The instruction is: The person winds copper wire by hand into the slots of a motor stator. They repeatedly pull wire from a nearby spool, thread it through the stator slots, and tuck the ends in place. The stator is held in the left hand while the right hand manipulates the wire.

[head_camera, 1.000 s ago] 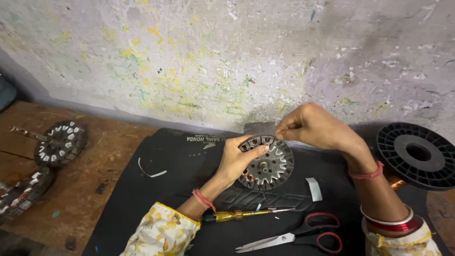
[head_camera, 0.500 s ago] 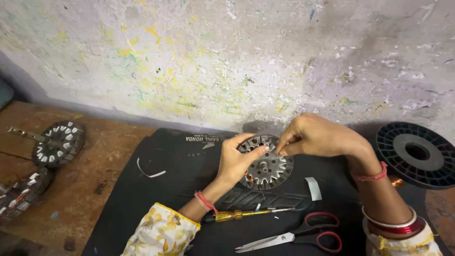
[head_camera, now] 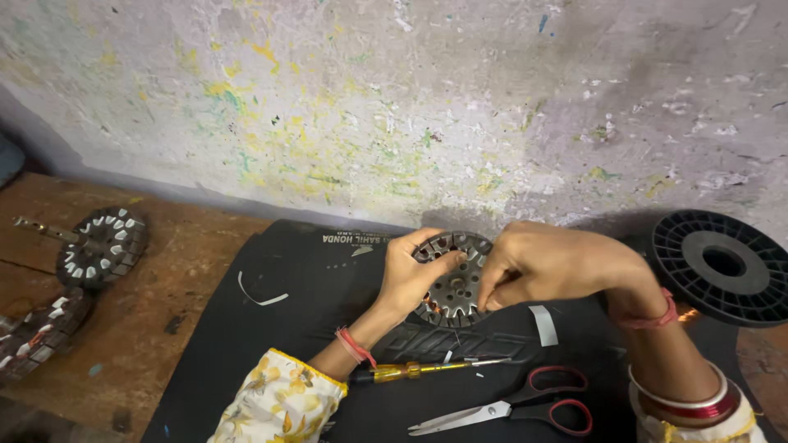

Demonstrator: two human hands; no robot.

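The round slotted metal stator (head_camera: 454,283) stands tilted on the black mat (head_camera: 271,344), gripped at its near-left edge by the left hand (head_camera: 408,279), thumb across its face and fingers curled behind. The right hand (head_camera: 550,262) covers its right rim, fingertips (head_camera: 486,302) pressed together, pinching at a slot; what they pinch cannot be made out.

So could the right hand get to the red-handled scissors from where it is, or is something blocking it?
Probably yes. The right hand is busy pinching at the slotted metal disc, but the scissors lie open on the black mat just below it, with nothing lying between them. It would have to let go of the disc first.
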